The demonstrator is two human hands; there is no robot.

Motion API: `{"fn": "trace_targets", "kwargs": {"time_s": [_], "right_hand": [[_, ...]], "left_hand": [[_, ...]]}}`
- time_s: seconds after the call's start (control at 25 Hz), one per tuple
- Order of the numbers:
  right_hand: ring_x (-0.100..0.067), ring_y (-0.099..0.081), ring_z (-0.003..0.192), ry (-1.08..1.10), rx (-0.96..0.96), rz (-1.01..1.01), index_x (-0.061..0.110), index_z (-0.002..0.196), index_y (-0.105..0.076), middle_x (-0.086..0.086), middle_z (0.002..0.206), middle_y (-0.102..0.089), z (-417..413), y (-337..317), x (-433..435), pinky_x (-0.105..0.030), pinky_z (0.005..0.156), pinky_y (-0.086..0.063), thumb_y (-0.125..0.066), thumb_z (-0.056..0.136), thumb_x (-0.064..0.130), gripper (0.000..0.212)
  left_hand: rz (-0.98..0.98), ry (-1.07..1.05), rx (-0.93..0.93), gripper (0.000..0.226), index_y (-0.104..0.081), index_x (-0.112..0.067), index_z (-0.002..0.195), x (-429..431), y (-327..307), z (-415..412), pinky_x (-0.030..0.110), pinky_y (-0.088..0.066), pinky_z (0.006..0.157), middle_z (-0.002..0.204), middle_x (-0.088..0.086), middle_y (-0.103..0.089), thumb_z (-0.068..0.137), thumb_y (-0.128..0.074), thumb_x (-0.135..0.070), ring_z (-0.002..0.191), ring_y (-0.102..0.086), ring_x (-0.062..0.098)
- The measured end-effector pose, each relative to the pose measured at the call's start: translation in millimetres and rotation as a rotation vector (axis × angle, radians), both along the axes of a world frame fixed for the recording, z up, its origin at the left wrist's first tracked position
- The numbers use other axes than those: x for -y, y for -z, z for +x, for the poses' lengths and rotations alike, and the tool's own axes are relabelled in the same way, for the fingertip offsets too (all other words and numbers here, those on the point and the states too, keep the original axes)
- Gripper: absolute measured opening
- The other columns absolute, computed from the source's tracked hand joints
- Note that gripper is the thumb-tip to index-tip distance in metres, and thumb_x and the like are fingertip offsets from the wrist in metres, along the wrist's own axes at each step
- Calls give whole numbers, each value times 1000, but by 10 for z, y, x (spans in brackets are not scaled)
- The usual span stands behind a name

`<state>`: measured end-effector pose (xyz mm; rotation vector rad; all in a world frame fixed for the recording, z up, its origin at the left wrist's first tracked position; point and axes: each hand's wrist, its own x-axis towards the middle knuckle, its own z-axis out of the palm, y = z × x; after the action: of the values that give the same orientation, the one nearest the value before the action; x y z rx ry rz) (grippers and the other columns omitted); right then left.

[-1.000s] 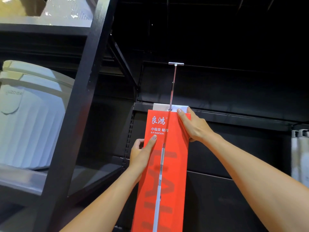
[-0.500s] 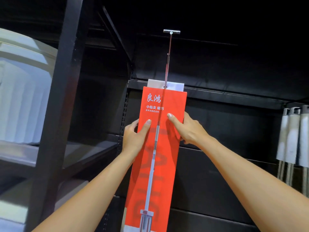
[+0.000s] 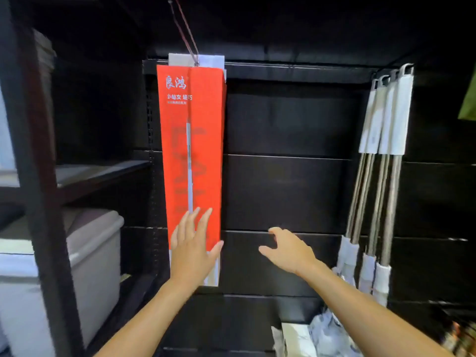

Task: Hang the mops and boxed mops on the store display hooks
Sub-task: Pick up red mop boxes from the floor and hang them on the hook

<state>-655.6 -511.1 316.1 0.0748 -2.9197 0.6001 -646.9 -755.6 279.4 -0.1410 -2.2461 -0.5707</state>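
A tall red mop box [image 3: 192, 140] with white lettering hangs from a thin metal display hook [image 3: 186, 34] at the upper middle, against the black back panel. Another pale box top shows just behind it. My left hand [image 3: 193, 249] is spread flat in front of the box's lower end, fingers apart, gripping nothing. My right hand [image 3: 288, 249] hovers open to the right of the box, clear of it. Several mops [image 3: 381, 161] with white grips and metal poles hang at the right.
A black shelf upright [image 3: 36, 176] stands close on the left, with grey and white plastic bins [image 3: 92, 261] behind it. Plastic-wrapped goods [image 3: 327, 333] lie low at the right. The black slotted back panel [image 3: 288, 191] fills the middle.
Both hands have let go of the red box and dropped lower; the box now hangs on the hook by itself. The view has tilted down and right.
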Motion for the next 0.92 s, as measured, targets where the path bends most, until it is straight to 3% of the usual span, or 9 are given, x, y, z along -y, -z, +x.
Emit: {"fn": "trace_targets", "kwargs": {"time_s": [0.2, 0.4, 0.56, 0.68, 0.92], "right_hand": [[-26, -56, 135, 57, 119, -29, 28, 149, -48, -3, 149, -53, 931, 1170, -1128, -43, 109, -48, -58, 94, 53, 62], [-30, -55, 132, 253, 301, -33, 26, 146, -51, -6, 143, -54, 2303, 2143, -2518, -43, 103, -49, -57, 94, 53, 59], [-34, -56, 128, 437, 449, -118, 24, 141, -53, -8, 137, -54, 3454, 2636, -3498, -46, 98, -53, -51, 93, 58, 59], [-32, -54, 134, 693, 485, -194, 24, 145, -49, -8, 144, -53, 4448, 2894, -4159, -45, 103, -52, -50, 95, 55, 59], [-28, -54, 134, 1070, 482, -287, 25, 149, -49, -4, 151, -48, 6074, 3043, -5068, -42, 104, -51, -56, 98, 52, 58]], "left_hand": [[-240, 138, 314, 74, -45, -32, 153, -1048, 1192, 640, 53, -34, 121, 163, 2, -40, 88, -70, -54, 154, -33, 28], [-411, 397, 519, 68, -58, -29, 140, -2432, 2165, 1484, 52, -50, 103, 145, 4, -57, 81, -66, -62, 136, -55, 32], [-585, 620, 611, 69, -57, -28, 141, -3591, 2684, 2195, 54, -50, 103, 144, 6, -57, 85, -55, -68, 132, -57, 33], [-684, 809, 633, 67, -64, -27, 133, -4557, 2903, 2757, 52, -57, 93, 139, 6, -64, 83, -48, -69, 123, -65, 32], [-834, 1153, 568, 68, -48, -30, 149, -6181, 2969, 3732, 50, -40, 114, 153, 1, -47, 91, -55, -66, 146, -44, 28]]}}
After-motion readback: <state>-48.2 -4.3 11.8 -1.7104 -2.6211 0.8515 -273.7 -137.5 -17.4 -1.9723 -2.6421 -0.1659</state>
